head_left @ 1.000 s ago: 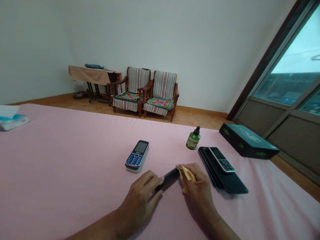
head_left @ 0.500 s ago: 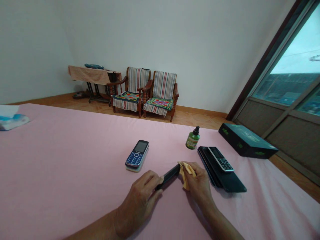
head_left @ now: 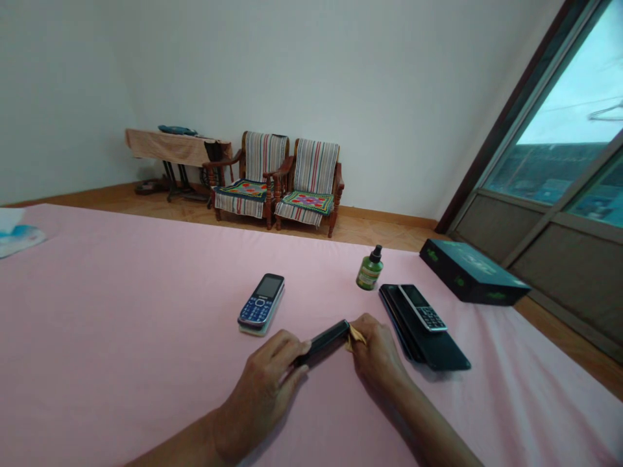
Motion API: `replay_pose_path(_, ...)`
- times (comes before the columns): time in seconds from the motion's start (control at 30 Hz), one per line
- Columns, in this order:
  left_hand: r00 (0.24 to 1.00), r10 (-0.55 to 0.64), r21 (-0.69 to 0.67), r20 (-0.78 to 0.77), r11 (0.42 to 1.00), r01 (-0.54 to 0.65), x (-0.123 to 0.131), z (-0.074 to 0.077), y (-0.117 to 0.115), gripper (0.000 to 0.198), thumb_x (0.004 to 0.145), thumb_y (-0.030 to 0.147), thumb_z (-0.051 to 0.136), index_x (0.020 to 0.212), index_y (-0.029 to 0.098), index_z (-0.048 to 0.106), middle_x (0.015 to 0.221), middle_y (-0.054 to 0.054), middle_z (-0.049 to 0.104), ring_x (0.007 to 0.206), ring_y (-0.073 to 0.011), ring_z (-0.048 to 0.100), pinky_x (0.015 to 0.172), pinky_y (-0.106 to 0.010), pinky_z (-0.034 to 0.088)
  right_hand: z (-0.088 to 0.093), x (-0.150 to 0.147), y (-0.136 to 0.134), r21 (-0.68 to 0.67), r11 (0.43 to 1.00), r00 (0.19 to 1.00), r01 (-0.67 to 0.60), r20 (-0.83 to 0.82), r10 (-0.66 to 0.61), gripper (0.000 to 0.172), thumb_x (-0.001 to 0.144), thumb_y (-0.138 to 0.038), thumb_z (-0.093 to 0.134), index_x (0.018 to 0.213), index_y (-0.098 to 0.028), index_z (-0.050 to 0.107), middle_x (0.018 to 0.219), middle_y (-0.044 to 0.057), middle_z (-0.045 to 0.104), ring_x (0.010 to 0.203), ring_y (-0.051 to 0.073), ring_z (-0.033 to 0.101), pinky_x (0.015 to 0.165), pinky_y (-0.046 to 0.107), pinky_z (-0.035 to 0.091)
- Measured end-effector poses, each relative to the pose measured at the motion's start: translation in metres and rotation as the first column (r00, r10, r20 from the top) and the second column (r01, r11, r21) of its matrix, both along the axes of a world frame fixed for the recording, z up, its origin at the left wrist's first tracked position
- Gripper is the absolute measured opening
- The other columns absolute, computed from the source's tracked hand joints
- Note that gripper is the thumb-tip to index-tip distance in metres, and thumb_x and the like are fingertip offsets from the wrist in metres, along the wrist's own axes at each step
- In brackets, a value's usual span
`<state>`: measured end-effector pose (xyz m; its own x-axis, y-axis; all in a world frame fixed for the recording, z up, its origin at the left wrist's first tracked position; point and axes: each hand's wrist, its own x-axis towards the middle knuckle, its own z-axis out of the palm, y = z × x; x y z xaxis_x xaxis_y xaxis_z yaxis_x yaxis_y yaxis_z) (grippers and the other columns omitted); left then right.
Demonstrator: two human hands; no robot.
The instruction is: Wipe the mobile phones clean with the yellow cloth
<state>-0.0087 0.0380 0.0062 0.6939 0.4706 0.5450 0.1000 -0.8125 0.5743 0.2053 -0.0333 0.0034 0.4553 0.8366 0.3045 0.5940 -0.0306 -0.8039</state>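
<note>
Pinched at its near end by my left hand (head_left: 265, 389) is a slim black phone-like device (head_left: 327, 342), seen edge-on above the pink cloth. My right hand (head_left: 377, 357) is closed on a yellow cloth (head_left: 357, 336), which touches the device's far right end. Most of the cloth is hidden in the fingers. Beyond my left hand lies a blue keypad phone (head_left: 261, 301) on top of a pale flat object. Right of my right hand, a silver-edged keypad phone (head_left: 422, 308) rests on dark flat devices (head_left: 438, 350).
A green spray bottle (head_left: 370, 268) with a black top stands behind my right hand. At the right edge of the pink-covered surface (head_left: 146, 311) sits a black and green box (head_left: 472, 272). A tissue pack (head_left: 22, 239) lies far left. Two chairs (head_left: 311, 178) stand by the wall.
The right hand and yellow cloth have shifted at the device's end, and less of the cloth shows. The device now lies flatter in angle. The whole view has moved slightly.
</note>
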Motion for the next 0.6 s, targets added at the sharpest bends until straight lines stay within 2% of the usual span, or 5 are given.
replay_pose_path(0.1, 1.0, 0.02, -0.006, -0.006, 1.0, -0.02, -0.0003, 0.0006, -0.0006, 0.029, 0.085, 0.003, 0.057, 0.108, 0.019, 0.057, 0.091, -0.004, 0.059, 0.083, -0.019, 0.06, 0.074, -0.029, 0.05, 0.006, -0.0017, 0.0004, 0.017, 1.0, 0.997, 0.005, -0.071, -0.004, 0.017, 0.073, -0.016, 0.053, 0.064, -0.017, 0.067, 0.067, 0.002, 0.056, 0.063, 0.016, 0.052, 0.055, 0.025, 0.035)
replay_pose_path(0.17, 1.0, 0.025, -0.01, -0.005, 1.0, -0.025, -0.0002, 0.0011, -0.0011, 0.029, 0.085, 0.004, 0.056, 0.109, 0.019, 0.058, 0.091, -0.004, 0.059, 0.083, -0.019, 0.06, 0.075, -0.029, 0.05, 0.0097, -0.0047, 0.0009, 0.022, 1.0, 0.991, -0.001, -0.132, 0.004, 0.024, 0.081, -0.029, 0.05, 0.075, -0.016, 0.07, 0.074, 0.004, 0.059, 0.062, 0.017, 0.054, 0.052, 0.025, 0.038)
replay_pose_path(0.27, 1.0, 0.03, -0.03, 0.007, 0.999, -0.029, 0.0002, 0.0016, -0.0011, 0.029, 0.086, 0.004, 0.055, 0.11, 0.019, 0.058, 0.092, -0.005, 0.059, 0.083, -0.0193, 0.06, 0.075, -0.03, 0.051, 0.0107, -0.0086, 0.0007, 0.02, 0.999, 0.983, -0.026, -0.18, 0.029, 0.03, 0.081, -0.033, 0.05, 0.065, -0.016, 0.067, 0.072, 0.004, 0.059, 0.061, 0.016, 0.053, 0.052, 0.025, 0.039)
replay_pose_path(0.47, 0.998, 0.046, -0.16, 0.04, 0.986, -0.039, 0.0006, 0.0013, 0.0021, 0.024, 0.085, 0.008, 0.056, 0.106, 0.018, 0.061, 0.092, -0.006, 0.06, 0.083, -0.0203, 0.062, 0.073, -0.031, 0.055, 0.0038, -0.0077, -0.001, 0.001, 1.0, 0.976, -0.029, -0.217, 0.029, 0.022, 0.067, -0.019, 0.059, 0.045, -0.018, 0.055, 0.056, 0.0, 0.05, 0.059, 0.015, 0.045, 0.053, 0.025, 0.034)
replay_pose_path(0.6, 0.993, 0.088, -0.313, 0.078, 0.948, -0.06, 0.0022, 0.0021, 0.0058, 0.019, 0.082, 0.012, 0.06, 0.1, 0.018, 0.063, 0.093, -0.005, 0.063, 0.088, -0.0217, 0.065, 0.075, -0.031, 0.057, 0.0035, -0.006, -0.0004, 0.006, 1.0, 0.939, -0.013, -0.343, 0.014, 0.019, 0.071, -0.027, 0.061, 0.056, -0.016, 0.064, 0.064, 0.002, 0.055, 0.057, 0.014, 0.049, 0.049, 0.023, 0.035)
